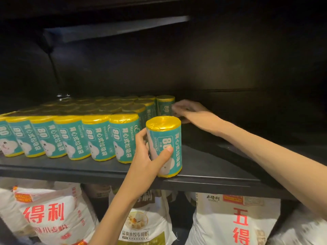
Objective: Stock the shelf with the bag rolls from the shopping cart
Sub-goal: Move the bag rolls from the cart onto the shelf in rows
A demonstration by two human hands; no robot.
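**Teal bag rolls on a dark shelf**

The bag rolls (70, 131) have teal paper labels with yellow plastic showing at the top and bottom. Each label says "80" in big white numbers, has white Chinese writing down the side, and shows a small white cartoon animal. Some labels also say "Yunlei" in small letters. The rolls are round and short like cans, and the yellow ends look crinkly and shiny.

They stand upright in tight rows on the left part of a black shelf (212, 167). The shelf is flat and smooth, with a dark back wall and another dark shelf above.

The left hand (150, 156) holds one roll (165, 145) standing at the front edge of the shelf, just beside the front row, with the thumb across its label and the fingers curled round its far side. That label reads "50X60CM".

The right hand (192, 112) reaches to the back of the shelf and its fingers touch the back roll (165, 105) at the right end of the last row. It is blurry, so I cannot tell if it is gripping.

Below the shelf sit big white flour sacks (53, 214) with red Chinese writing; one says "WUDELI"
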